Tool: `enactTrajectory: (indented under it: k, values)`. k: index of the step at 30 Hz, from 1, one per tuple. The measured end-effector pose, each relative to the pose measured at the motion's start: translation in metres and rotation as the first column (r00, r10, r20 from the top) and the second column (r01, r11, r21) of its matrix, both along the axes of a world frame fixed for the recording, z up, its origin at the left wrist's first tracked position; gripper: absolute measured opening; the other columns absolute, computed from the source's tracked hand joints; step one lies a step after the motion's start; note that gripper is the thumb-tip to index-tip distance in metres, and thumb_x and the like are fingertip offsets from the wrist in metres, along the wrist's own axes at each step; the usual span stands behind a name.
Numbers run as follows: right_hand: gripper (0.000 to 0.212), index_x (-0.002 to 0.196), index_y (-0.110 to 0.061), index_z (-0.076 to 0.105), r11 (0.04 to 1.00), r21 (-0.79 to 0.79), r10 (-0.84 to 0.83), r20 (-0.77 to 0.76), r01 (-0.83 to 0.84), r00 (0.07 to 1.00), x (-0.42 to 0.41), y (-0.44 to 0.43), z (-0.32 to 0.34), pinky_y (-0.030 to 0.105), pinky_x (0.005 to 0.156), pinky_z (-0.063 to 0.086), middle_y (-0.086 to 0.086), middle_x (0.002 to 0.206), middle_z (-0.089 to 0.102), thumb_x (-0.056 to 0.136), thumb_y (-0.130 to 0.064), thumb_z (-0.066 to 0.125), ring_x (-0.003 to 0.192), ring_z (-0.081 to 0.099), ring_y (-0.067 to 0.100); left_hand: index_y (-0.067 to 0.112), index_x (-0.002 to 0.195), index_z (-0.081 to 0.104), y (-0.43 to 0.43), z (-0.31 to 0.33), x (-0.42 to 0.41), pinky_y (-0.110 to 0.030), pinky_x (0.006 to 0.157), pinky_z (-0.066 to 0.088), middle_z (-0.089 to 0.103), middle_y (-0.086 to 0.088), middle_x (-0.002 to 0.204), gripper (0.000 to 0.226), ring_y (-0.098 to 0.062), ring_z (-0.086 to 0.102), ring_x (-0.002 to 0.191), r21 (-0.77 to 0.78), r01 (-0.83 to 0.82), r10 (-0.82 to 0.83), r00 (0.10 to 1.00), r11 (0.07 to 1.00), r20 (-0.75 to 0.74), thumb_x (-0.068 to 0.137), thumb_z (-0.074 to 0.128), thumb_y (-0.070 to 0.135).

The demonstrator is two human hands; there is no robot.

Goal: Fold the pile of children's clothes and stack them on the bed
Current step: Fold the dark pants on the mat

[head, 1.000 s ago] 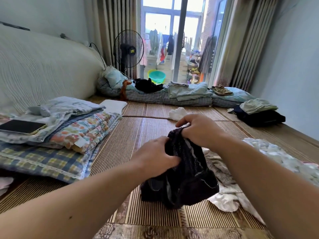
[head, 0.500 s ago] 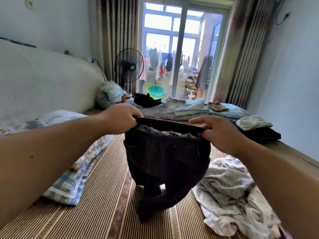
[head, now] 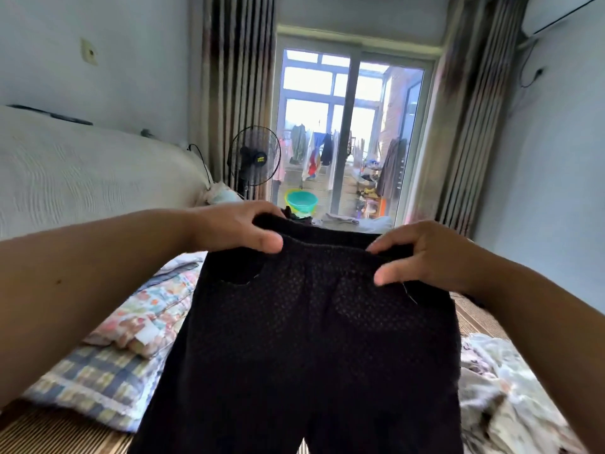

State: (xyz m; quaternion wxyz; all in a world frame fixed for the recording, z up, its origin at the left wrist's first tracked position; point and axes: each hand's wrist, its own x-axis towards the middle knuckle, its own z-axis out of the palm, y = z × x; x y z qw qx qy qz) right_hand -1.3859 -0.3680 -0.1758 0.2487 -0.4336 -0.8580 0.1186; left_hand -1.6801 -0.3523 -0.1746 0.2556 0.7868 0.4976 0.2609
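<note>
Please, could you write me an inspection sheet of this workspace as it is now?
Surface: striped bed mat, partly covered.
Job's things: dark mesh trousers held up by the waistband; unfolded pale clothes on the right.
Clutter: floral and checked bedding on the left.
Grips: left hand and right hand each pinch the waistband.
Cables: black cord beside the fan; wall cable upper right.
Surroundings: curtains, glass door, green basin beyond.
</note>
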Motion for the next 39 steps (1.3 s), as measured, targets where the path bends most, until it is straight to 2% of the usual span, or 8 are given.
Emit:
enactTrajectory:
  k: [3, 9, 16, 21, 25, 28, 33, 39]
  values:
    - [0.015, 0.068, -0.023, 0.067, 0.996, 0.034, -0.08, -0.021, 0.081, 0.997, 0.0, 0.005, -0.005, 0.007, 0.052, 0.039, -0.012, 0.058, 0.062, 0.073, -0.026, 0.081, 0.053, 0.055, -0.003, 0.034, 0.102, 0.057, 0.0, -0.009, -0.004, -0.01, 0.059, 0.047, 0.066, 0.012, 0.09, 0.05, 0.004, 0.064, 0.07, 0.075, -0.029, 0.042, 0.982, 0.997, -0.186, 0.058, 0.079, 0.04]
    - [0.019, 0.088, -0.021, 0.063, 0.939, 0.06, -0.307, -0.294, 0.338, 0.905, -0.012, 0.031, -0.018, 0.028, 0.071, 0.045, -0.004, 0.089, 0.063, 0.077, -0.026, 0.077, 0.079, 0.059, 0.013, 0.015, 0.084, 0.069, 0.008, -0.02, 0.013, -0.019, 0.058, 0.052, 0.072, 0.002, 0.073, 0.005, -0.009, 0.068, 0.063, 0.072, -0.177, 0.156, 0.96, 0.982, 0.232, 0.083, 0.071, 0.011]
    - [0.022, 0.086, -0.004, 0.064, 0.827, -0.001, -0.484, -0.512, 0.562, 0.71, -0.053, 0.044, -0.026, 0.041, 0.078, 0.053, 0.012, 0.083, 0.068, 0.08, -0.024, 0.069, 0.081, 0.064, 0.03, 0.008, 0.089, 0.062, 0.035, -0.025, 0.065, -0.03, 0.073, 0.055, 0.065, -0.009, 0.089, 0.022, -0.024, 0.064, 0.083, -0.09, -0.542, 0.543, 0.787, 0.835, 0.292, 0.076, 0.073, 0.024]
    - [0.019, 0.08, -0.018, 0.058, 0.916, -0.227, -0.377, -0.767, 0.331, 0.52, -0.067, 0.053, -0.024, 0.052, 0.082, 0.056, 0.009, 0.085, 0.069, 0.077, -0.032, 0.07, 0.084, 0.068, 0.03, 0.006, 0.095, 0.065, 0.025, -0.009, 0.105, -0.044, 0.085, 0.057, 0.072, -0.012, 0.094, 0.015, -0.026, 0.071, 0.085, -0.337, -0.185, 0.368, 0.677, 0.923, 0.638, 0.086, 0.067, 0.017]
    - [0.058, 0.102, -0.018, 0.065, 0.97, -0.238, -0.213, -0.741, 0.047, 0.637, -0.06, 0.045, -0.02, 0.047, 0.087, 0.056, 0.008, 0.099, 0.073, 0.058, -0.053, 0.079, 0.092, 0.07, 0.026, 0.013, 0.1, 0.064, 0.014, 0.005, 0.111, -0.04, 0.091, 0.053, 0.069, -0.006, 0.091, 0.04, -0.024, 0.067, 0.093, -0.311, -0.071, 0.263, 0.725, 0.948, 0.636, 0.091, 0.056, 0.051]
    - [0.052, 0.107, -0.02, 0.064, 0.984, -0.178, -0.138, -0.645, 0.028, 0.752, -0.05, 0.043, -0.026, 0.044, 0.09, 0.055, 0.007, 0.101, 0.072, 0.06, -0.029, 0.085, 0.094, 0.07, 0.024, 0.013, 0.105, 0.064, 0.007, 0.005, 0.1, -0.039, 0.093, 0.045, 0.068, -0.005, 0.099, 0.056, -0.024, 0.063, 0.103, -0.318, -0.005, 0.185, 0.823, 0.948, 0.538, 0.088, 0.047, 0.064]
    - [0.039, 0.093, -0.011, 0.072, 0.971, -0.233, -0.13, -0.696, -0.051, 0.706, -0.041, 0.035, -0.02, 0.057, 0.093, 0.05, 0.02, 0.095, 0.072, 0.056, -0.002, 0.062, 0.092, 0.068, 0.04, 0.03, 0.101, 0.065, 0.015, -0.017, 0.075, -0.029, 0.082, 0.049, 0.067, 0.002, 0.103, 0.033, -0.012, 0.064, 0.094, 0.211, -0.272, 0.161, 0.888, 0.939, 0.43, 0.075, 0.075, 0.046]
    - [0.035, 0.094, -0.003, 0.067, 0.907, -0.337, -0.062, -0.701, -0.253, 0.71, -0.028, 0.027, -0.003, 0.034, 0.073, 0.056, 0.014, 0.086, 0.068, 0.081, 0.017, 0.042, 0.077, 0.065, 0.024, 0.009, 0.11, 0.062, 0.025, -0.036, 0.054, -0.032, 0.086, 0.055, 0.071, -0.008, 0.107, 0.026, -0.018, 0.07, 0.097, -0.206, 0.151, -0.029, 0.865, 0.967, 0.501, 0.085, 0.066, 0.003]
